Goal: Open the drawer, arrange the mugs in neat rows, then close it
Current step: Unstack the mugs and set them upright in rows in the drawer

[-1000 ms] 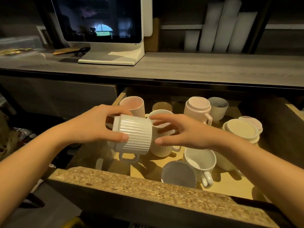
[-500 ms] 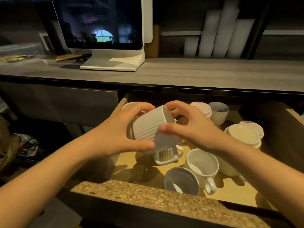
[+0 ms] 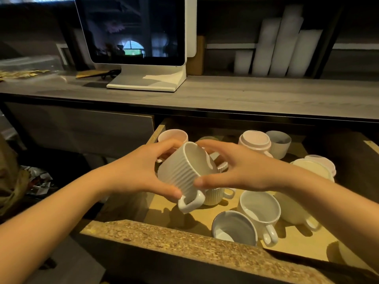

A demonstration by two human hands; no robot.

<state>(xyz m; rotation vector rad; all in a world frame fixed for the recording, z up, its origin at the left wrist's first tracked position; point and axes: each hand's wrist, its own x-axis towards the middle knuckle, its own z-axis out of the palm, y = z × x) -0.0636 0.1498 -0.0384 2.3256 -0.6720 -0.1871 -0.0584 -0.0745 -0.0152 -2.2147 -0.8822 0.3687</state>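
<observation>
At the far left of the frame, crumpled wrappers (image 3: pixel 39 181) lie on a dark floor beneath a long grey wood-grain counter (image 3: pixel 246 99) that spans the upper middle. On the counter in the upper left stands a white-framed monitor with a dark screen (image 3: pixel 131 29) on a flat white base. Below it, left of centre, a closed dark cabinet front (image 3: pixel 82 128) sits beside the open chipboard drawer (image 3: pixel 184 236), whose pale yellow floor fills the lower right.

The left hand (image 3: pixel 135 171) and the right hand (image 3: pixel 242 171) together grip a white ribbed ceramic mug (image 3: pixel 180 173), held tilted above the drawer's left part at mid-frame, mouth facing up and away, handle pointing down. A pink mug (image 3: pixel 174 135) stands in the drawer's back left corner. Other mugs crowd the drawer's right side, with two plain white mugs (image 3: pixel 260 210) near the front. At upper right, white rolls (image 3: pixel 283 42) lean on a dark shelf.
</observation>
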